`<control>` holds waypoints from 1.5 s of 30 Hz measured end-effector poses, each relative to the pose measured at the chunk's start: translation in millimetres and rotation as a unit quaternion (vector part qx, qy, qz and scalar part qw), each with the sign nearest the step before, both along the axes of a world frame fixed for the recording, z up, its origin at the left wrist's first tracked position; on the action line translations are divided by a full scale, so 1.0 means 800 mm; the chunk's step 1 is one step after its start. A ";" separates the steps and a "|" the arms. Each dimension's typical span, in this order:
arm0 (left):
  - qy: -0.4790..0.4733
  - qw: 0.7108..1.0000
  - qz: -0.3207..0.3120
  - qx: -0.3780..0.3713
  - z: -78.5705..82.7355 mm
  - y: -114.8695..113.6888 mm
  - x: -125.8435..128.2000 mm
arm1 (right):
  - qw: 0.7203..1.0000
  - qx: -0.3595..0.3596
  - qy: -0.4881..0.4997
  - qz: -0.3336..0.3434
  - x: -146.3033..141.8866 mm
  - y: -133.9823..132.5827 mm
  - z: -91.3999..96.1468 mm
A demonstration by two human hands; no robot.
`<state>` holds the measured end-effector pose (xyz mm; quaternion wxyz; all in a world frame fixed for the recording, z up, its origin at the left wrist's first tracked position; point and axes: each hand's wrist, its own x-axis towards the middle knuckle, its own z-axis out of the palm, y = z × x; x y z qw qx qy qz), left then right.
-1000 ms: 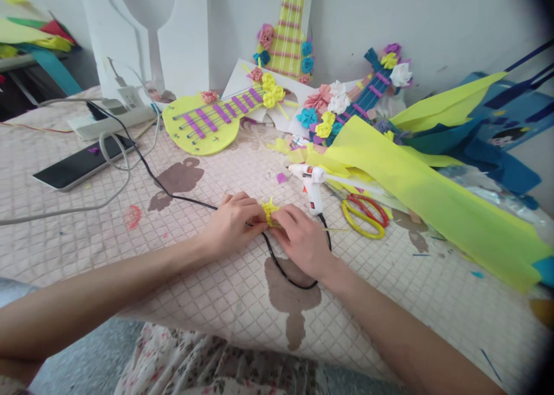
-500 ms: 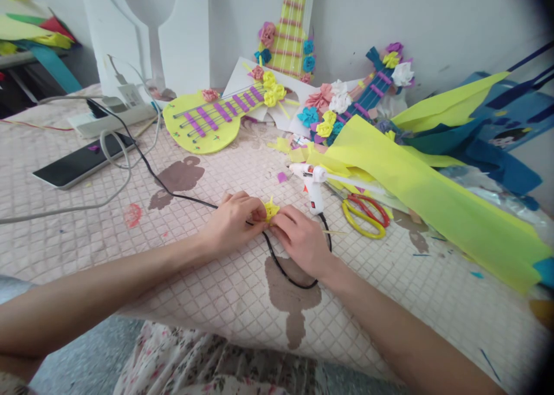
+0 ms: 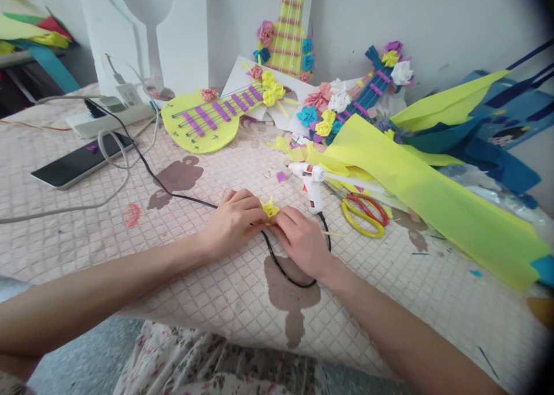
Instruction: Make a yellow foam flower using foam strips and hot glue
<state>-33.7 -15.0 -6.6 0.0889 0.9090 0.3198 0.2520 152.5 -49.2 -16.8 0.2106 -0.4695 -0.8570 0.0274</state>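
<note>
Between my hands is a small yellow paper flower (image 3: 270, 209), its pointed tips showing above the fingers. My left hand (image 3: 239, 217) pinches it from the left, and my right hand (image 3: 302, 233) pinches its right side. The fingertips hide the lower part of the flower. Below the hands a black cord (image 3: 277, 260) loops over the quilted cloth and runs to a white hot glue gun (image 3: 312, 188), just beyond my right hand. A thin wooden stick (image 3: 334, 234) pokes out beside that hand.
Scissors (image 3: 362, 216) with red and yellow handles lie right of the glue gun, beside long yellow crepe paper (image 3: 415, 193). A yellow paper guitar (image 3: 203, 120) and a blue one (image 3: 367, 100) rest at the back. At left are a phone (image 3: 80, 161) and a power strip (image 3: 110, 120).
My left fingers have shifted slightly on the flower, now lying more closed over its left side. The right hand keeps its pinch. The whole view has moved a little.
</note>
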 end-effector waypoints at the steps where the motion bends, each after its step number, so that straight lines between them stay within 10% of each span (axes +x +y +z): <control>1: 0.003 1.000 0.000 0.004 0.000 0.000 0.000 | 1.000 -0.001 0.001 0.000 0.000 0.000 0.000; 45: 0.054 0.987 0.031 0.145 0.002 -0.004 0.003 | 0.999 0.017 -0.041 -0.024 -0.001 -0.002 0.001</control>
